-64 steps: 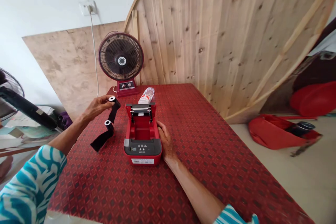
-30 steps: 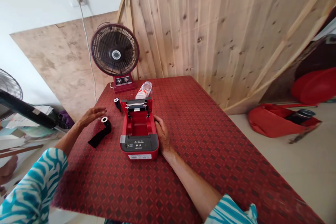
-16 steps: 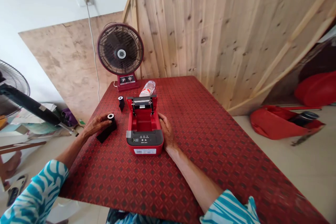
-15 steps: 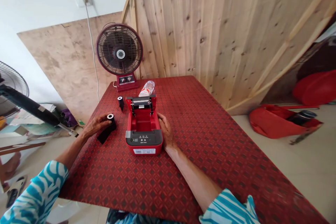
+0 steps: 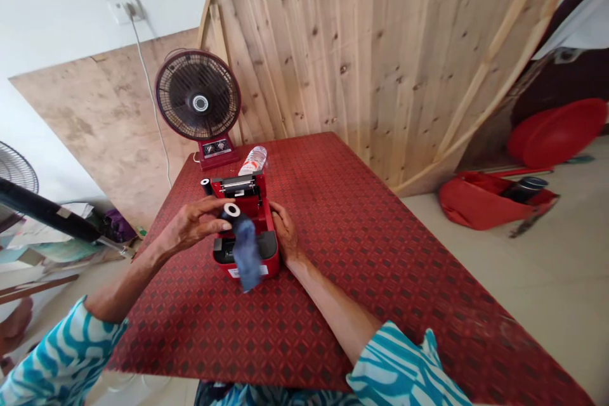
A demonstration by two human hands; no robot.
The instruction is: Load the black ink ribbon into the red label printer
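Note:
My left hand [image 5: 196,223] pinches a black ribbon roll [image 5: 236,218] with a white core, above the open bay of a red label printer [image 5: 271,265]. From the roll a loose dark tail [image 5: 248,257] hangs in front of the printer's grey front panel, blurred by motion. The printer's lid [image 5: 239,185] is raised, with a roller across it. My right hand [image 5: 285,236] grips the printer's right side; its thumb is partly hidden. Behind the printer's left corner stands a second black roll [image 5: 205,186], partly covered by the lid.
A clear plastic bottle [image 5: 254,160] lies behind the printer. At the back left of the red patterned table [image 5: 361,266] stands a table fan [image 5: 200,103], close to the wooden panel [image 5: 361,44]. A red bag [image 5: 469,206] rests on the floor to the right.
My left hand has lifted the ribbon roll from the table and carried it right, over the printer; its tail now dangles. My right hand stays on the printer. The view has shifted slightly.

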